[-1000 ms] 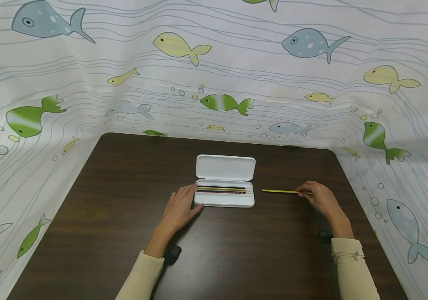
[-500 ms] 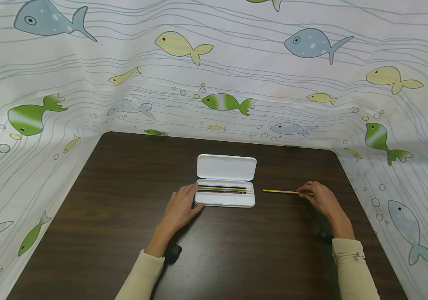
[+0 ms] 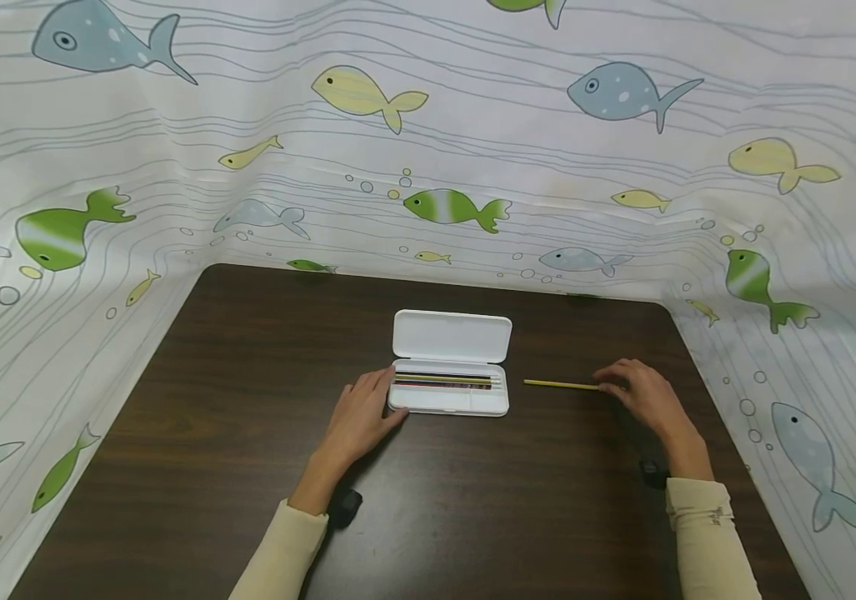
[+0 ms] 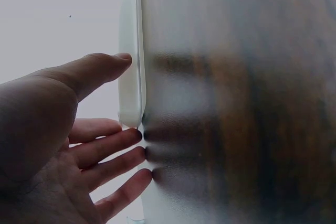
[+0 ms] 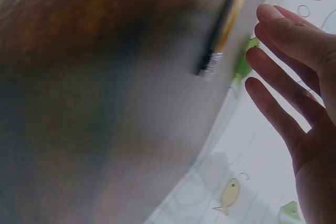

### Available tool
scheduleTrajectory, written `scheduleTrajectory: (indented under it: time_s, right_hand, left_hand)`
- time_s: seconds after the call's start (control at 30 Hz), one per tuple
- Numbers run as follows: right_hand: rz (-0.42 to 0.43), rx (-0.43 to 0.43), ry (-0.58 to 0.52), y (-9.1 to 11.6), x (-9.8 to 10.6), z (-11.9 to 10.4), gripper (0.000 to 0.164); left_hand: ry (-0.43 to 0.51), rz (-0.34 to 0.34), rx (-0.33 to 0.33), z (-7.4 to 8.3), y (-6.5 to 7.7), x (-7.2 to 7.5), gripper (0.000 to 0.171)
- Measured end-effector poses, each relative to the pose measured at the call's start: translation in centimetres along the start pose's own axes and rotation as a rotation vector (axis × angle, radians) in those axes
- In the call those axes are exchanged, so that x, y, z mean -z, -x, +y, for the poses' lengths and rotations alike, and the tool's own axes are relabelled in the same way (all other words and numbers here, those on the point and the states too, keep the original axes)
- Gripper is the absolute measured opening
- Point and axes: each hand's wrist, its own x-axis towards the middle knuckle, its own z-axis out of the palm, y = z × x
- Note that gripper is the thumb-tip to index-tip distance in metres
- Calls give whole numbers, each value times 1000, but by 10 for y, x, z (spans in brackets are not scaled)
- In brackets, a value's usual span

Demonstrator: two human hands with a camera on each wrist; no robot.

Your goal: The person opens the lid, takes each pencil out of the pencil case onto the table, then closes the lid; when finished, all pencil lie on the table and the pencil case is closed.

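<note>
A white pencil case (image 3: 488, 405) lies with its lid (image 3: 452, 337) raised, holding several pencils (image 3: 443, 381) side by side. At the case's left end rests my left hand (image 3: 356, 421), thumb at the front edge and fingers along the side. The left wrist view shows that hand (image 4: 68, 135) with straight fingers against the case's pale side (image 4: 131, 77). Right of the case, a yellow pencil (image 3: 561, 384) lies on the table. Over its right end, partly hiding it, is my right hand (image 3: 645, 396). In the right wrist view that hand's fingers (image 5: 278, 93) are spread, apart from the pencil (image 5: 233, 17).
The dark wooden table (image 3: 503, 500) carries the case and the loose pencil. A white sheet with printed fish (image 3: 443, 206) stands up along its back and sides. Dark wrist cameras (image 3: 345, 507) sit under both wrists.
My right fingers, which pinched the yellow pencil's right end, have loosened from it; the pencil stays in nearly the same spot. My left hand and the case have not moved.
</note>
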Motion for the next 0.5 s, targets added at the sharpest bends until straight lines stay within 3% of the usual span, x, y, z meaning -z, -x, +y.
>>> scheduleTrajectory:
  time_s: [0.23, 0.5]
  right_hand:
    - [70, 73, 10, -11, 16, -15, 21]
    - [94, 141, -16, -33, 33, -56, 17]
  left_hand:
    - [1, -9, 4, 0, 1, 0, 75]
    - [-12, 8, -9, -2, 0, -2, 75]
